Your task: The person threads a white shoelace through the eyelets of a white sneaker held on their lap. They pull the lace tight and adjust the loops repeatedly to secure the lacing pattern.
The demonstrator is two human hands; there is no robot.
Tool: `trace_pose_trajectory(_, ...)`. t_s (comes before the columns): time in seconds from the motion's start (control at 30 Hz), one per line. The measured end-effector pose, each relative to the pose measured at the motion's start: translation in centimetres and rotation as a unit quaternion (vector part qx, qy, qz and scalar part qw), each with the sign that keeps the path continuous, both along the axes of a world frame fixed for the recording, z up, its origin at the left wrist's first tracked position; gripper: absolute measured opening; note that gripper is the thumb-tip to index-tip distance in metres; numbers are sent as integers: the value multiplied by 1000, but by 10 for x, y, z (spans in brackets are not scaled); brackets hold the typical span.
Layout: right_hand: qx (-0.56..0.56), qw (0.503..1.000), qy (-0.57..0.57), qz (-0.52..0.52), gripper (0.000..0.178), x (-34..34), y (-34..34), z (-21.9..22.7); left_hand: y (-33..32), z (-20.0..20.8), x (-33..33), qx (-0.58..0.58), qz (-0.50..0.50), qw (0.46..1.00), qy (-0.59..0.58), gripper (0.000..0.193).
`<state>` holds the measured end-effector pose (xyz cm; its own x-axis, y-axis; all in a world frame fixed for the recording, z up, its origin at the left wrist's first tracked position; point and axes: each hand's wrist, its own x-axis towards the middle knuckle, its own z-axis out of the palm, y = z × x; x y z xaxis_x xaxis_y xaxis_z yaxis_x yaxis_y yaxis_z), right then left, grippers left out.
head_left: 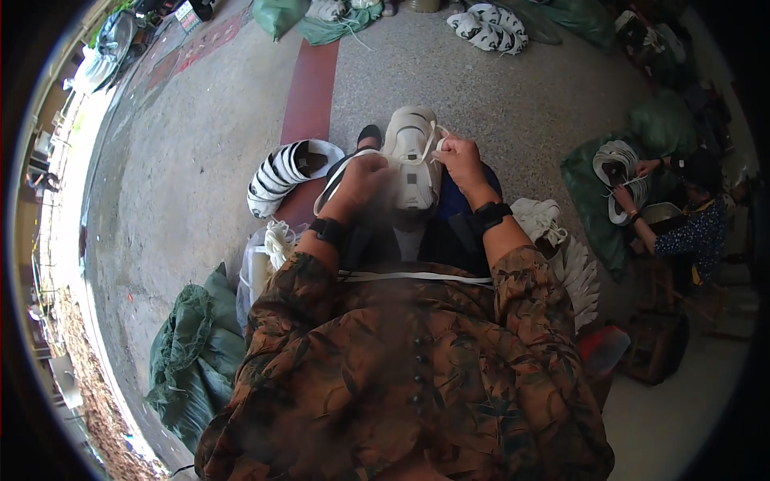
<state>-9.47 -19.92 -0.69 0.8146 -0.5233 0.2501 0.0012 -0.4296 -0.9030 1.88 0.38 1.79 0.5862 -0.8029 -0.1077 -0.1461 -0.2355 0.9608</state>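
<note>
A cream-white shoe [411, 152] rests in front of me between my knees, with its rounded end pointing away. My right hand [464, 163] is at its right edge, thumb and fingers pinching a white shoelace [433, 147] that loops over the shoe. My left hand [366, 183] is closed at the shoe's left edge. A white strip curves down beside it, and its fingers hide what they hold. On the floor to the left lies a stack of white shoes with black stripes [289, 172].
Bundled white laces [278, 243] hang by my left arm, above a green sack [200, 345]. More white shoe parts [565, 264] lie at my right. Further right, a seated person [682, 216] handles striped shoes [619, 172] on a green sack. Another shoe stack [489, 30] lies ahead.
</note>
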Motion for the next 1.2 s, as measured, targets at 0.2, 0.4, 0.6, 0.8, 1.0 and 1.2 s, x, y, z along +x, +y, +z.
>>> trace_pose_trajectory(0.2,131,989,20,-60,14,-1,14,-16,4,-1,-1,-18,-2,1000,19,13)
trace_pose_trajectory(0.4,-248,961,-14,-117,8,-3,29,-15,1,-13,2,-18,-7,999,-35,15)
trace_pose_trajectory(0.6,-251,957,110,-94,6,8,41,2,2,-24,4,-53,-4,998,-28,12)
trace_pose_trajectory(0.8,-134,975,91,-155,9,2,42,9,-2,-29,-7,-71,76,994,-45,15)
trace_pose_trajectory(1.0,-284,952,85,-82,10,-15,62,26,-20,-5,-42,-39,21,989,-143,8)
trace_pose_trajectory(1.2,-312,937,121,-98,17,-19,64,19,-52,-19,-48,-10,-10,911,-413,13)
